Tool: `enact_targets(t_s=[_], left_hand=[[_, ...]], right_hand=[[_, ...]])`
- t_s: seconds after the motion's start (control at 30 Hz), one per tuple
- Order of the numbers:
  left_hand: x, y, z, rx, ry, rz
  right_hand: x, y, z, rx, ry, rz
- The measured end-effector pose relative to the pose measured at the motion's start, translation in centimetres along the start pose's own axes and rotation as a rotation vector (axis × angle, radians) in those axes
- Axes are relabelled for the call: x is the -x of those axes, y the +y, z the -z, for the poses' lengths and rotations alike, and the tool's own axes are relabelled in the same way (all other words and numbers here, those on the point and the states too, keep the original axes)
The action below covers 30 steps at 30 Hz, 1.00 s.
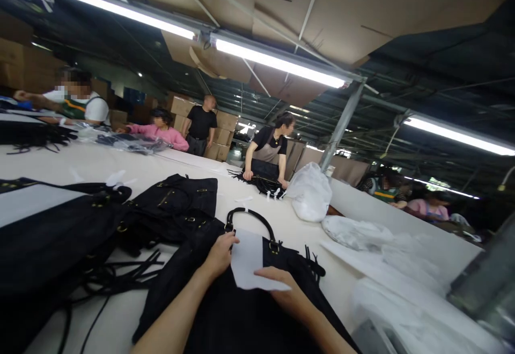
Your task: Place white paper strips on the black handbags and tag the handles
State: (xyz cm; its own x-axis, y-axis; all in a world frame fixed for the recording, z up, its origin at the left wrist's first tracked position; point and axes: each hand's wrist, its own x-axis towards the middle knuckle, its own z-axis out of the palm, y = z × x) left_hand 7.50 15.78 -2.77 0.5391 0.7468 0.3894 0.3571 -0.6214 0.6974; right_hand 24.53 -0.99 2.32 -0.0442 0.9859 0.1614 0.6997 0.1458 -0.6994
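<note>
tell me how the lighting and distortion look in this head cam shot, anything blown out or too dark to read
Head view: the tube lights overhead are blown out to white; the wide lens tilts and bends the table and ceiling; the black bag under the left hand and right hand reads as near-featureless dark; the white sheet between them is bright but legible; the far right edge is smeared.

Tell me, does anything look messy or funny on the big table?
Nothing looks broken or spilled. Black straps trail loose beside the piled black bags. The left hand and right hand hold white paper on a black handbag.
</note>
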Motion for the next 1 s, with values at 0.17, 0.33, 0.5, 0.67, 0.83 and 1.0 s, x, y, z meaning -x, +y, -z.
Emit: enact_targets(t_s=[0.17,0.33,0.5,0.67,0.83,1.0], left_hand=[[6.3,4.5,4.0,-0.056,-0.286,-0.137],[12.2,9.1,7.0,-0.092,-0.469,-0.268],[15.5,10.5,7.5,-0.168,-0.49,-0.349],[17.3,9.3,6.2,-0.247,-0.481,-0.366],[19.1,7.7,4.3,-0.436,-0.451,-0.438],[19.5,7.5,4.1,-0.448,-0.459,-0.422]], right_hand=[[3.2,-1.9,-2.0,0.277,-0.11,0.043],[5.0,-3.5,-3.4,0.463,-0.108,-0.021],[6.3,-4.3,-3.5,0.473,-0.091,0.009],[8.6,-5.5,-4.6,0.478,-0.09,0.041],[11.3,-5.1,-6.6,0.532,-0.104,0.032],[13.1,-5.6,-6.4,0.487,-0.153,0.011]])
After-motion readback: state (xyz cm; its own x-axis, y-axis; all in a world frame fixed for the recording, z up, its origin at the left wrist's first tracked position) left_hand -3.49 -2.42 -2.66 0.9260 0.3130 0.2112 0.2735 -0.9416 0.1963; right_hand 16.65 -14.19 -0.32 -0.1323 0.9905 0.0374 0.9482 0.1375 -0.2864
